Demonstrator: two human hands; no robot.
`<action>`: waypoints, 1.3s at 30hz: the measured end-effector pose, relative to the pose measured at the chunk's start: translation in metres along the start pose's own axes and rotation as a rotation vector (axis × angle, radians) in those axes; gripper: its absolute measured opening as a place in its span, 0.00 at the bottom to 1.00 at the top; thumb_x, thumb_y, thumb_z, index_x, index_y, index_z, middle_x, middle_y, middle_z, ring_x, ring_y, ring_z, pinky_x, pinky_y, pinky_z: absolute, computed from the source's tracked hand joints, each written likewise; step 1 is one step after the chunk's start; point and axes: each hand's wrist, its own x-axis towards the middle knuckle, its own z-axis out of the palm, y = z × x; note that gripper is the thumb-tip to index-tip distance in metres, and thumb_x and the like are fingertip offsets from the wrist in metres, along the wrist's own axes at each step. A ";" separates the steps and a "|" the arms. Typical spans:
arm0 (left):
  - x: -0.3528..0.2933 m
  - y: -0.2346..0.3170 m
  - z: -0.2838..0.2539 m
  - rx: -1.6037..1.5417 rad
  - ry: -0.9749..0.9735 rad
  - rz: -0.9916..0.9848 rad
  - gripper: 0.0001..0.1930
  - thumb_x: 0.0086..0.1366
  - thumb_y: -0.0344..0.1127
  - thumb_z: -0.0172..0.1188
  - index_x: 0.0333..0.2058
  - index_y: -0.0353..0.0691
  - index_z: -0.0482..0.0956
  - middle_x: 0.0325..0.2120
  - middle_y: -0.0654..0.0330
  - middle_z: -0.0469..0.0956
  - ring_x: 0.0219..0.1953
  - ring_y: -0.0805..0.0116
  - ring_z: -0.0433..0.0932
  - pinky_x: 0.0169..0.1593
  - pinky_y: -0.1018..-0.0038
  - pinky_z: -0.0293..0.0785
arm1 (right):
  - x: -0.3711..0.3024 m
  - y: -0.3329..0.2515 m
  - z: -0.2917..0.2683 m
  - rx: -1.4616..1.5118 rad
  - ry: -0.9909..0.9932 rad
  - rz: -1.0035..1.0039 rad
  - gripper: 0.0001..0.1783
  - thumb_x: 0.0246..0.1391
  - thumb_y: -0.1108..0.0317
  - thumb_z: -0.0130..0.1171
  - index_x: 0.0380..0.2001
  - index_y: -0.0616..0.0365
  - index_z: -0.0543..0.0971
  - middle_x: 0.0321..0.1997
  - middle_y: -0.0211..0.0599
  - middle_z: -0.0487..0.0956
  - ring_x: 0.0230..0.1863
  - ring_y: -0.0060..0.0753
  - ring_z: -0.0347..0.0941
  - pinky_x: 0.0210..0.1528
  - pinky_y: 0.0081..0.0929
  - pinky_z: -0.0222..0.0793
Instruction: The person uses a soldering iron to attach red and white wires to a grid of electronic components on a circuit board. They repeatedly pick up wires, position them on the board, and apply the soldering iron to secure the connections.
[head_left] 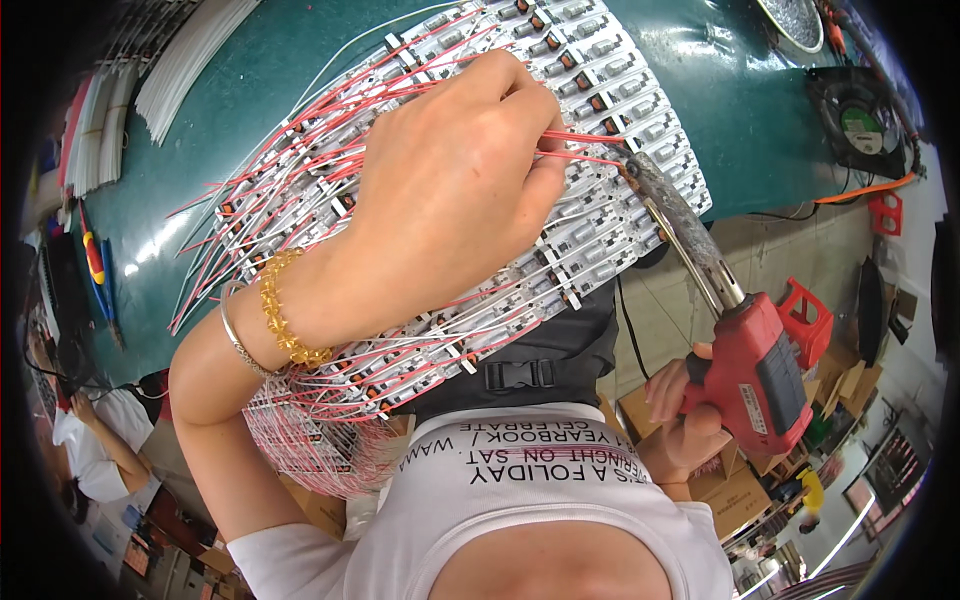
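Observation:
My left hand is closed in a pinch on red wires, above a wide panel of small white circuit boards. The wire ends reach past my fingers to the dark tip of a soldering gun. My right hand grips the red gun's handle at the lower right, its barrel slanting up and left to the panel. Many red and white wires lie over the panel, some under my left wrist. The fingertips of my left hand are partly hidden by its back.
Bundles of white wires lie at the far left, with a red-yellow screwdriver nearer. A black fan and a metal dish sit at the right of the green table. Another person works at left. Cardboard boxes stand lower right.

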 end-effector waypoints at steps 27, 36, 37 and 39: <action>-0.007 0.013 0.016 0.057 0.084 0.054 0.08 0.51 0.25 0.63 0.21 0.35 0.71 0.21 0.61 0.69 0.18 0.70 0.71 0.20 0.77 0.65 | -0.009 0.007 -0.011 0.083 0.003 0.029 0.39 0.45 0.39 0.58 0.43 0.67 0.66 0.09 0.25 0.64 0.09 0.21 0.58 0.15 0.19 0.54; -0.008 0.011 0.019 0.081 0.111 0.095 0.08 0.51 0.26 0.63 0.21 0.36 0.71 0.22 0.62 0.69 0.17 0.69 0.72 0.19 0.76 0.65 | -0.008 0.006 -0.017 0.038 -0.028 -0.010 0.43 0.46 0.38 0.55 0.48 0.70 0.64 0.08 0.26 0.63 0.08 0.20 0.58 0.14 0.17 0.56; -0.008 0.010 0.019 0.089 0.116 0.096 0.08 0.51 0.26 0.63 0.21 0.36 0.71 0.22 0.61 0.69 0.17 0.69 0.72 0.19 0.76 0.65 | -0.007 0.006 -0.017 0.034 -0.028 -0.012 0.44 0.47 0.37 0.55 0.48 0.71 0.63 0.08 0.26 0.63 0.08 0.20 0.58 0.14 0.17 0.56; -0.008 0.010 0.018 0.081 0.114 0.104 0.07 0.51 0.26 0.62 0.21 0.35 0.71 0.22 0.61 0.69 0.17 0.69 0.72 0.19 0.76 0.65 | -0.006 0.005 -0.016 0.053 -0.025 -0.007 0.44 0.47 0.37 0.54 0.49 0.71 0.63 0.08 0.26 0.63 0.07 0.20 0.57 0.14 0.17 0.56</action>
